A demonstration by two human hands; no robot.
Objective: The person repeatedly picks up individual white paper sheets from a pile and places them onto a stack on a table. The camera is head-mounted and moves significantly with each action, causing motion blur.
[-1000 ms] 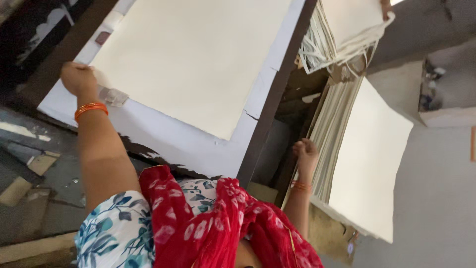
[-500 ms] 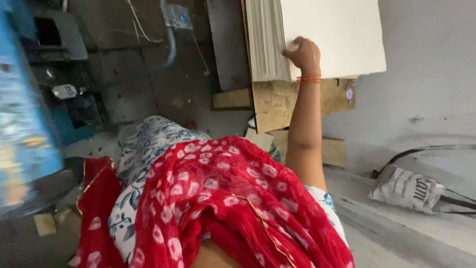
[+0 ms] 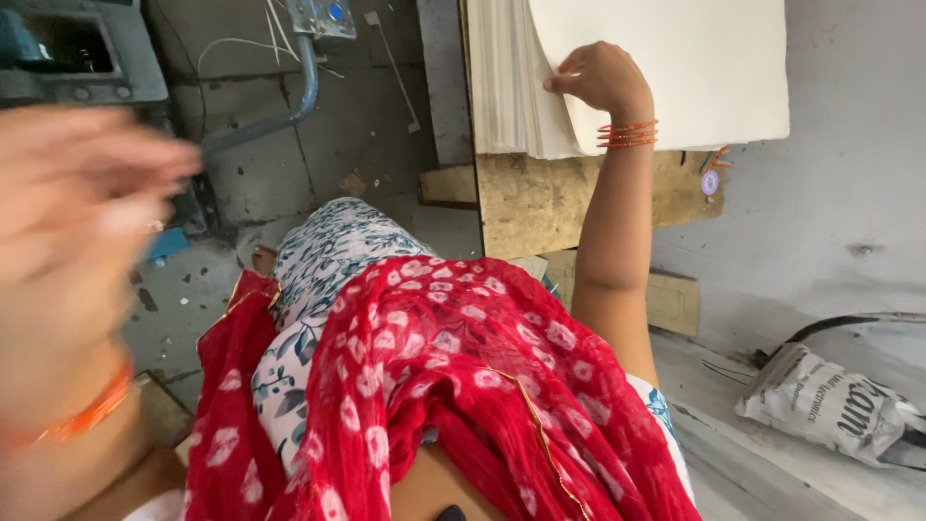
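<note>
Head view looks down past a red scarf with pale flower prints (image 3: 463, 386) and a white blouse with a blue leaf pattern (image 3: 328, 260) to the two bare hands. Right hand (image 3: 596, 77) is up at the near edge of a large cream-white sheet of stiff paper (image 3: 675, 68); its fingers (image 3: 569, 82) are curled narrow and pinch that sheet at the corner, thumb side under, so the top sheet lifts apart from the thick stack of cream paper sheets (image 3: 502, 87) just left of the fingertips. The pinch at the corner looks chosen because a single sheet peels off most easily there. Thin orange bangles (image 3: 627, 135) sit at the wrist, below the fingers.

Under the stack and below the hand lies a rough brown board platform (image 3: 550, 203), which keeps the paper off the grey concrete floor (image 3: 386, 116). Far to the left of the fingers, a grey metal pipe (image 3: 299, 87) runs up to a small metal switch box (image 3: 323, 14).

Left hand (image 3: 77, 212) fills the near left of the frame, heavily blurred; I cannot tell whether its fingers are spread or closed, and nothing shows in them. An orange bangle (image 3: 87, 415) rings its wrist.

Well right of and below the right hand, a crumpled grey printed sack (image 3: 830, 405) lies on the floor beside a black cable (image 3: 849, 323).
</note>
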